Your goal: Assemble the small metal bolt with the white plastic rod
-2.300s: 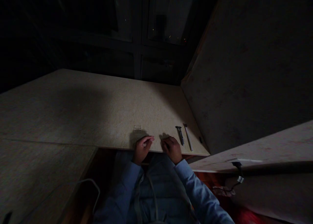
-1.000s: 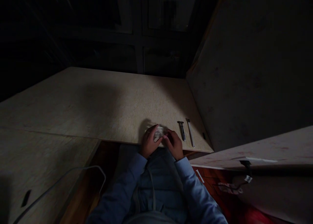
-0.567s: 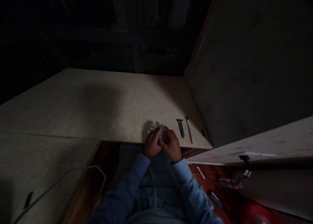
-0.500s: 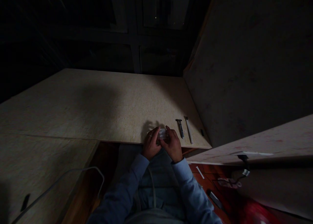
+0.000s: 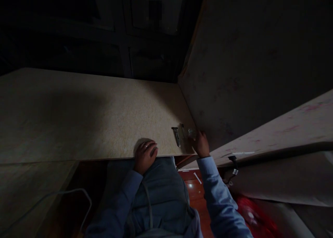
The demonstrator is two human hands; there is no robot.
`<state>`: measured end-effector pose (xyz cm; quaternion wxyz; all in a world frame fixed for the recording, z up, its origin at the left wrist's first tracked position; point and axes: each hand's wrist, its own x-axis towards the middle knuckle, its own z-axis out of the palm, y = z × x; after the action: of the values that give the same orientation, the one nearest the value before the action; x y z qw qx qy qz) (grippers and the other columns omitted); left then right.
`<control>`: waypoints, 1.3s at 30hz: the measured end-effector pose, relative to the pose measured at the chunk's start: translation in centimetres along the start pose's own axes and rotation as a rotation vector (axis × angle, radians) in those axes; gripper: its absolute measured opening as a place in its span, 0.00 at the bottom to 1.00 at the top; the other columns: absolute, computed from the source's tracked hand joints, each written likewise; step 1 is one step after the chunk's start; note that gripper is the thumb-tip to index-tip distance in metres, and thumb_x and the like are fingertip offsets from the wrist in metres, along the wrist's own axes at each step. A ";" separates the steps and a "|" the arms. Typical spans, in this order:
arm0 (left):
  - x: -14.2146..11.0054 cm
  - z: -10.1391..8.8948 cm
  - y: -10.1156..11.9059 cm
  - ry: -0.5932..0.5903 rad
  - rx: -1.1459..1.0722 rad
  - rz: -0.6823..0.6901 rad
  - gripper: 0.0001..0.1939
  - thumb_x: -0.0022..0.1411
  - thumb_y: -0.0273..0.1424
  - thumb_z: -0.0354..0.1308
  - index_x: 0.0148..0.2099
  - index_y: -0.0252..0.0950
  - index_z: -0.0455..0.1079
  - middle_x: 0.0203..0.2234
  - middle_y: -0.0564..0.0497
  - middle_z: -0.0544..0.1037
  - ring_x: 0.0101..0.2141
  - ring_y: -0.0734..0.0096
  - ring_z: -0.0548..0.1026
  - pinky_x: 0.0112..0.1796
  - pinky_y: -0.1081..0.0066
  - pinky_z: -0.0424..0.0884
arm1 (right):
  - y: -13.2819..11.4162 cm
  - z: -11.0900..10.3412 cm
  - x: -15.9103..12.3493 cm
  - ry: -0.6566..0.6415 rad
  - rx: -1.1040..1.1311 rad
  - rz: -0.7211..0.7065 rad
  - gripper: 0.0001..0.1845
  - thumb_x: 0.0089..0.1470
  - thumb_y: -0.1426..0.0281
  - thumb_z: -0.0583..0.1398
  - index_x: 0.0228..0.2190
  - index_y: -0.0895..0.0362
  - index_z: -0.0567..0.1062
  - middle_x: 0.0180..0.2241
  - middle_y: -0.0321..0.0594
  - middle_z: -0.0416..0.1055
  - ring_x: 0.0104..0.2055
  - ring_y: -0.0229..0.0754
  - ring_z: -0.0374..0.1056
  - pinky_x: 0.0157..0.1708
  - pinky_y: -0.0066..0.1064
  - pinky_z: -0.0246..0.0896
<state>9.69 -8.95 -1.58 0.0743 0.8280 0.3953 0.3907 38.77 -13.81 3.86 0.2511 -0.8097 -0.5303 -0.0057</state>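
My right hand point(image 5: 202, 144) grips a small clear plastic container point(image 5: 191, 133) at the right end of the tabletop, close to the wall. Its fingers partly cover the container, and I cannot tell whether the base touches the surface. Just left of it lie a toothbrush point(image 5: 182, 129), partly in shadow, and a dark-headed razor point(image 5: 176, 136). My left hand point(image 5: 145, 156) rests at the table's front edge, with loosely bent fingers lying on the surface and nothing visible in them. A ring shows on one finger.
The pale marbled tabletop point(image 5: 125, 116) meets a patterned wall point(image 5: 234, 92) on the right. A light cable point(image 5: 65, 192) loops at lower left. A black plug with a cord point(image 5: 232, 160) hangs at lower right, above a red bag-like thing point(image 5: 253, 217). The room is dim.
My hands have parted. The right one has carried the clear container rightward past the razor and toothbrush; the left has let go and lies on the table edge. The view has turned right.
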 end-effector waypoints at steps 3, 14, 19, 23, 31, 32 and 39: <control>0.1 -0.1 0.1 0.014 0.011 0.016 0.06 0.65 0.31 0.58 0.42 0.40 0.77 0.42 0.49 0.82 0.43 0.60 0.78 0.47 0.59 0.73 | 1.5 0.2 1.9 -0.168 -0.146 -0.003 0.24 0.58 0.68 0.61 0.54 0.63 0.70 0.45 0.56 0.76 0.44 0.51 0.74 0.42 0.34 0.66; 0.1 -0.1 0.3 0.056 0.040 0.049 0.07 0.64 0.29 0.58 0.38 0.40 0.78 0.40 0.50 0.83 0.40 0.61 0.78 0.44 0.61 0.73 | 1.6 1.6 6.2 -0.307 -0.315 -0.026 0.18 0.53 0.71 0.64 0.45 0.65 0.76 0.44 0.59 0.78 0.45 0.51 0.75 0.42 0.32 0.66; 0.0 -0.2 0.4 0.053 0.028 0.055 0.07 0.65 0.29 0.58 0.38 0.40 0.78 0.40 0.50 0.83 0.41 0.61 0.78 0.45 0.60 0.73 | 1.9 1.7 6.3 -0.333 -0.337 -0.030 0.17 0.54 0.67 0.65 0.44 0.64 0.77 0.43 0.57 0.78 0.45 0.51 0.75 0.43 0.33 0.65; 0.1 -0.2 0.4 0.060 0.027 0.068 0.07 0.65 0.29 0.58 0.38 0.40 0.78 0.39 0.49 0.83 0.41 0.61 0.78 0.44 0.60 0.74 | 1.8 1.5 5.7 -0.326 -0.342 -0.029 0.19 0.56 0.67 0.64 0.46 0.64 0.75 0.44 0.58 0.76 0.46 0.51 0.73 0.46 0.35 0.64; 0.1 -0.2 0.3 0.051 0.025 0.065 0.08 0.66 0.29 0.57 0.38 0.40 0.78 0.40 0.49 0.83 0.41 0.60 0.78 0.44 0.60 0.74 | 1.3 -0.5 3.6 -0.319 -0.313 -0.011 0.16 0.58 0.77 0.58 0.47 0.65 0.75 0.42 0.55 0.78 0.43 0.47 0.75 0.40 0.30 0.64; 0.0 -0.2 0.3 0.054 0.026 0.066 0.08 0.66 0.29 0.58 0.38 0.40 0.78 0.40 0.49 0.83 0.41 0.61 0.78 0.44 0.60 0.74 | 1.1 -0.9 3.0 -0.308 -0.308 -0.009 0.16 0.58 0.77 0.58 0.48 0.64 0.75 0.42 0.54 0.78 0.42 0.47 0.75 0.40 0.29 0.64; 0.0 -0.2 0.4 0.049 0.040 0.048 0.07 0.65 0.30 0.58 0.38 0.41 0.78 0.41 0.50 0.83 0.41 0.61 0.78 0.45 0.60 0.74 | -2.8 -0.7 -4.1 -0.128 0.140 -0.160 0.12 0.61 0.74 0.55 0.36 0.57 0.80 0.40 0.47 0.77 0.38 0.44 0.74 0.39 0.31 0.65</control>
<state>9.78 -9.29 -1.29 0.0387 0.8289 0.3846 0.4043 34.76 -16.73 4.48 0.2712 -0.7442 -0.6072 0.0631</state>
